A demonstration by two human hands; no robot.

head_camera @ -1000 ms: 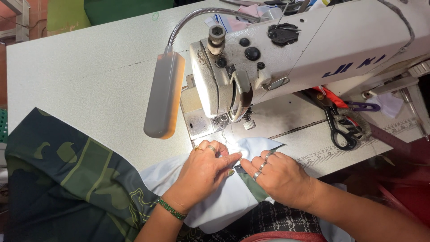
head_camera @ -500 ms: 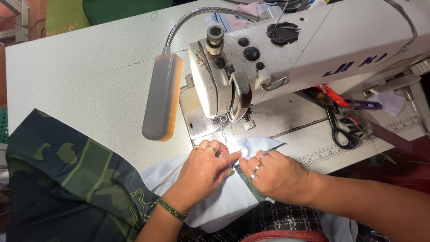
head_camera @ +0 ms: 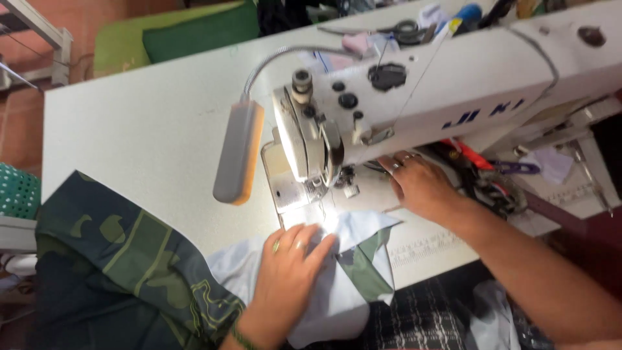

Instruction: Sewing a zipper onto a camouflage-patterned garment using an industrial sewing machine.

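The pale blue cloth (head_camera: 337, 285) lies on the table (head_camera: 142, 129) in front of the needle, pinned flat under the left hand (head_camera: 288, 272), open with fingers spread and gripping nothing. Those fingertips sit just beside the presser foot (head_camera: 327, 188); a slip could bring them under it or let the green camouflage fabric (head_camera: 123, 259) drag the seam askew. The right hand (head_camera: 418, 185) reaches under the sewing machine (head_camera: 453, 84), its grip hidden. The lamp (head_camera: 238, 152) hangs in front; scissors (head_camera: 405, 29) lie beyond.
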